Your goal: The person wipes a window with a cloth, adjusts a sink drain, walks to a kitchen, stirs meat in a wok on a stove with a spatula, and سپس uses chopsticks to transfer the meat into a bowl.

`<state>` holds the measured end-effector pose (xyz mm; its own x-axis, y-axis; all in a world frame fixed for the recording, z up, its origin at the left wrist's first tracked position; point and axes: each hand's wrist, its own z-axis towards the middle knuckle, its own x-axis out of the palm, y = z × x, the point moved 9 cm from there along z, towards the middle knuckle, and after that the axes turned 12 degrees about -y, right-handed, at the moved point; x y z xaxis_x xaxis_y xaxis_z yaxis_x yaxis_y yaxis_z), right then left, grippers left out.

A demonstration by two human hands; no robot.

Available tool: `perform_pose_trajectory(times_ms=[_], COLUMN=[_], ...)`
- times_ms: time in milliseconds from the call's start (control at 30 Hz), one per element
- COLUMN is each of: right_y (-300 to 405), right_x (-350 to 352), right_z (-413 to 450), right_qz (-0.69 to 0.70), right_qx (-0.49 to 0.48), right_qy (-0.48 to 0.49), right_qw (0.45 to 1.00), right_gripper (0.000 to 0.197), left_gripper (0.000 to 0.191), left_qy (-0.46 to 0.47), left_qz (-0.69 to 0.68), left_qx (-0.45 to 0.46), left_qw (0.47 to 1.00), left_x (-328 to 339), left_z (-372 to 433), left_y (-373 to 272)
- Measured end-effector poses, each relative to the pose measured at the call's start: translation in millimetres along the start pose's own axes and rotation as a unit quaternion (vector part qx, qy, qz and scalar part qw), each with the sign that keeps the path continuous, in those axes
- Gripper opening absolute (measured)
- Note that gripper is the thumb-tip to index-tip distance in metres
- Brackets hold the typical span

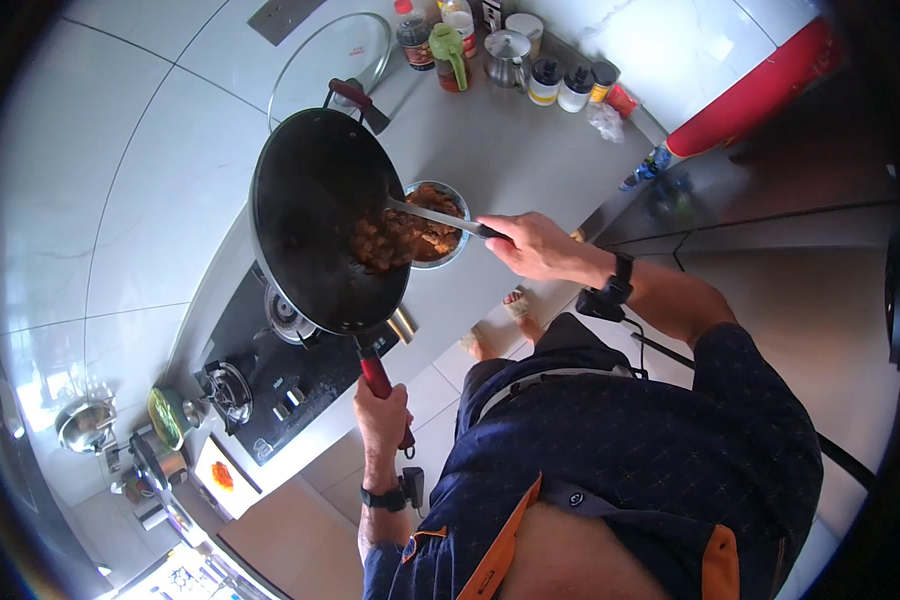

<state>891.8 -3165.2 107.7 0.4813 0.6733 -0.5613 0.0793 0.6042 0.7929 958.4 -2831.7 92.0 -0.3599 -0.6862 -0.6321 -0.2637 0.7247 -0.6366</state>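
My left hand (pixel 381 415) grips the red handle of a black wok (pixel 307 195). The wok is tilted towards a bowl (pixel 466 232) on the grey counter, its rim overlapping the bowl. Saucy brown food (pixel 382 238) lies along the wok's low side. More of the same food (pixel 439 229) sits in the bowl, whose left part the wok hides. In my right hand (pixel 529 244) is the dark handle of a metal spatula (pixel 431 215). Its shaft crosses above the bowl, and its head reaches into the wok, mostly hidden.
Left of my body is a black gas hob (pixel 300 390) with two burners. A glass lid (pixel 330 60) leans on the tiled wall. Bottles, a green-topped jug (pixel 450 56), a steel pot (pixel 507 56) and seasoning jars (pixel 559 82) line the back. A white board (pixel 221 480) carries orange food pieces.
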Motion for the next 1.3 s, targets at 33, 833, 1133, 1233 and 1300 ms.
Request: perform_pose_trajectory(times_ms=[33,833,1133,1233,1300], right_y=[-3,-32,-37,-34,-29], right_x=[7,11,-12,-23,-27], right_z=[5,-10,-22,-21,-18], right_qz=[0.000,-0.103,-0.124,-0.095,-0.070], right_qx=[0.001,-0.041,-0.020,-0.024,-0.013], right_qy=[-0.002,0.046,0.072,0.016,0.018], right_qw=[1.000,0.993,0.989,0.995,0.997], right_gripper=[0.034,0.036,0.033,0.033,0.033], left_gripper=[0.024,0.023,0.023,0.023,0.022], left_qy=[0.001,-0.039,-0.046,-0.040,-0.041], left_qz=[0.001,-0.019,-0.018,-0.027,-0.025], left_qx=[0.001,0.019,0.013,0.013,0.024], left_qw=[1.000,0.999,0.999,0.999,0.999], left_x=[1,9,-1,0,-1], left_z=[-1,16,10,4,1], left_y=[0,13,-1,-1,-3])
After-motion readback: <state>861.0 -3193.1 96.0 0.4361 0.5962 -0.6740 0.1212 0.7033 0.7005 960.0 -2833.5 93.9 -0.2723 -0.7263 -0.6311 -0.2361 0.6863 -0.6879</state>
